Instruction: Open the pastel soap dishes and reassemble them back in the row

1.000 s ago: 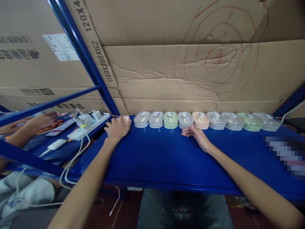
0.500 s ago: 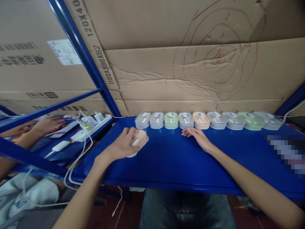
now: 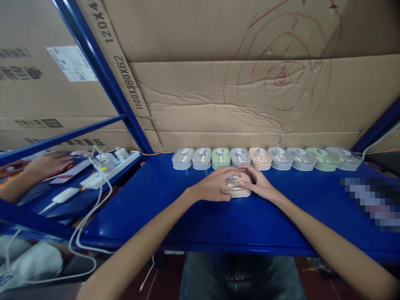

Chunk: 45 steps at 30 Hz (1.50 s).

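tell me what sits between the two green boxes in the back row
In the head view, left to right: a grey box, a peach box, another grey box, then one more grey box.

2 peach boxes; blue table; brown cardboard, red rings

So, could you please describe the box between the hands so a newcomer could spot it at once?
On the blue table, a row of lidded boxes runs along the cardboard backing. Nearer the viewer, the left hand and right hand hold a pale pinkish box between them; unlike its neighbours, it is outside the row.
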Motion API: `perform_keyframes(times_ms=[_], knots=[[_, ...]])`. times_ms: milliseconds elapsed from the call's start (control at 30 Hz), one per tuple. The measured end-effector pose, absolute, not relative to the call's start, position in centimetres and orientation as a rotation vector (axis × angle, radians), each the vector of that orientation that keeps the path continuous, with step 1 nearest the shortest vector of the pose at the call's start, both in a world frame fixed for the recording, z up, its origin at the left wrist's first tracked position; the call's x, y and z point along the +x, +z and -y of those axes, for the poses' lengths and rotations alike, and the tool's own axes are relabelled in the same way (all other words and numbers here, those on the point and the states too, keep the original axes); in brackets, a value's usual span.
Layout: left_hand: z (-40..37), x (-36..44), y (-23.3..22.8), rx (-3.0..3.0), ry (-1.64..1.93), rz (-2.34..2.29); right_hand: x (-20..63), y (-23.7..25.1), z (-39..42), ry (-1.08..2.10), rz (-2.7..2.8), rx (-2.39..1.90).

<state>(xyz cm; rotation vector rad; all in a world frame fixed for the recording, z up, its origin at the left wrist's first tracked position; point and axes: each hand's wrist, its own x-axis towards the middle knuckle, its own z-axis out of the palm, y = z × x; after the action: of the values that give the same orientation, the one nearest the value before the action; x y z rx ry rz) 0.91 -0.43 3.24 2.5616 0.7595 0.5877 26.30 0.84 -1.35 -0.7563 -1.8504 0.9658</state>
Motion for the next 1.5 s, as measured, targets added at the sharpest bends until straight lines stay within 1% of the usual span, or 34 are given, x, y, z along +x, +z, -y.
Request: perform_keyframes(times_ms=[100,200,433,633,767,933,1000,1167,1333,1500], knots=[[-0.1,0.0,1.8,2.481,0.661,-0.804,26.2,-1.3,-0.5,0.822,1.951,-0.822],[-0.1,-0.6,1.3,2.369,0.736,-0.881,26.1,-1.1,-0.2,0.759,2.0,-0.895],[0.1,-0.4,1.2,2.286,0.769,-0.952,26.0,-0.9,-0.2,0.737,2.02,-0.906],[0.3,-0.5,1.5,2.26,0.723,-0.997,26.1,-0.5,0.0,0.734,2.039,-0.928],[0.7,-0.4,2.3,2.276,0.674,-1.042,26.1,-0.7,-0.2,0.815,1.991,-0.934],[0.9,-1.0,3.1,2.308,0.63,-1.088,27.1,-0.7,-1.3,1.114,1.745,-0.875],[0.6,-1.5,3.3,2.308,0.604,-1.095,28.3,-0.2,-1.9,1.17,1.698,-0.894],[-0.1,-2.7,3.8,2.421,0.515,-1.068,31.8,1.3,-3.1,1.143,1.768,-1.015],[-0.5,-3.6,4.7,2.499,0.49,-1.08,33.5,2.0,-3.4,1.085,1.884,-1.052],[-0.6,-4.3,5.0,2.493,0.431,-1.107,34.0,2.3,-3.4,0.924,2.084,-1.114]])
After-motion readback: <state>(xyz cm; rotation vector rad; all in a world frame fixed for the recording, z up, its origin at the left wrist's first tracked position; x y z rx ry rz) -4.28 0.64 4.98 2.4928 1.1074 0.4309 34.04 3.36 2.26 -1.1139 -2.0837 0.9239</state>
